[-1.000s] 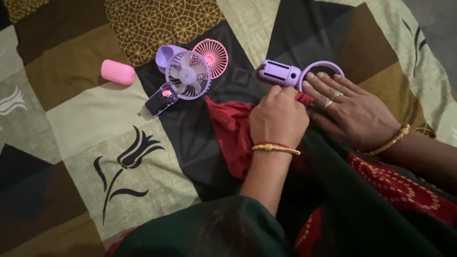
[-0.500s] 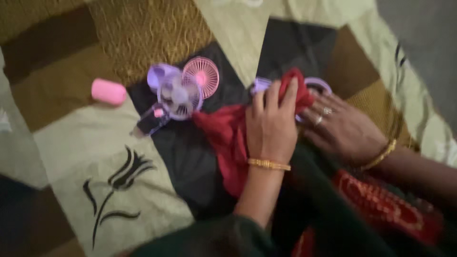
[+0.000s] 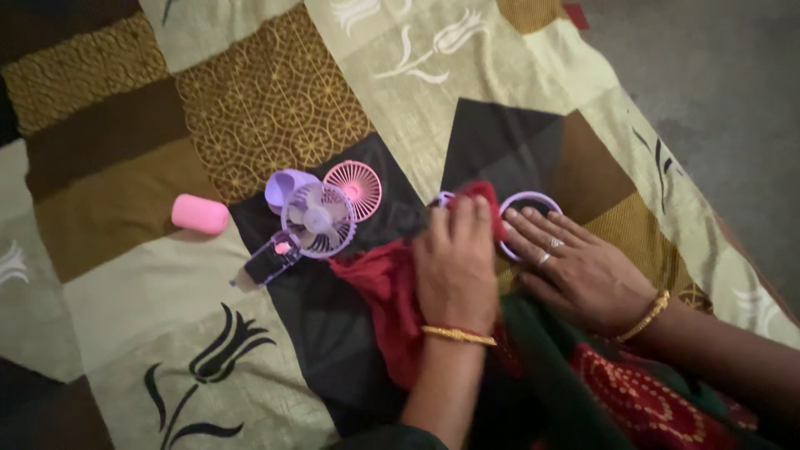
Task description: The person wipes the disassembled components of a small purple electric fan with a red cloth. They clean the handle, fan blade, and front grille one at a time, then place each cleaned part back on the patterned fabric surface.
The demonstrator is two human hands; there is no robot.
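My left hand (image 3: pixel 454 267) presses a red cloth (image 3: pixel 385 292) down over the body of a purple fan part, which is mostly hidden under cloth and fingers. Only the part's ring handle (image 3: pixel 530 202) shows. My right hand (image 3: pixel 583 271) lies flat beside it, fingers spread, fingertips resting on the ring. To the left lie a small purple fan head (image 3: pixel 317 221) with its blades exposed, a pink round grille (image 3: pixel 353 188) and a dark clear-cased piece (image 3: pixel 268 265) attached below the fan head.
A pink oblong capsule-shaped piece (image 3: pixel 200 213) lies further left. Everything rests on a patchwork bedcover (image 3: pixel 250 108) of cream, brown, gold and black. Grey floor (image 3: pixel 717 100) shows at the upper right. Dark green and red patterned clothing (image 3: pixel 633 392) fills the lower right.
My left hand has pushed the red cloth forward over the purple part's body, which was uncovered a second ago. The view has tilted up, showing more bedcover and floor.
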